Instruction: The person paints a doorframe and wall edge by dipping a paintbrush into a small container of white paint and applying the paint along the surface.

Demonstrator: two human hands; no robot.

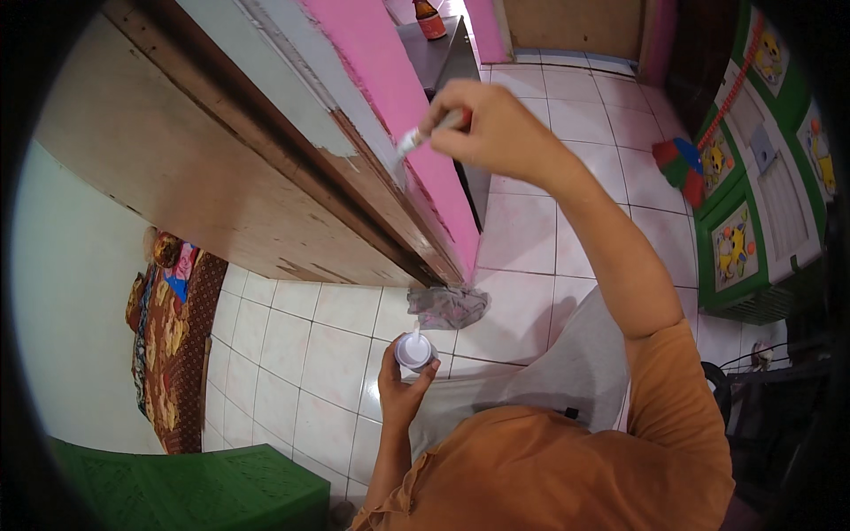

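Observation:
My right hand (474,128) is raised and closed around a paintbrush (413,140), whose whitish bristles meet the door frame (372,181). Pale grey-white paint covers the frame's upper part, while brown wood shows lower down. Low in front of my body, my left hand (403,394) grips a small round paint can (413,351) with white paint inside. A white drip runs over the can's far rim. Beside the frame stands a brown wooden door (221,190), and a pink wall edge (443,195) borders the other side.
A crumpled grey cloth (447,307) lies on the white tiles at the frame's foot. Green-and-white drawers (753,221) stand at right, near a colourful broom (682,168). A bottle (429,19) rests on a dark cabinet (434,53). Green furniture (195,482) is at lower left, a patterned mattress (181,354) beyond.

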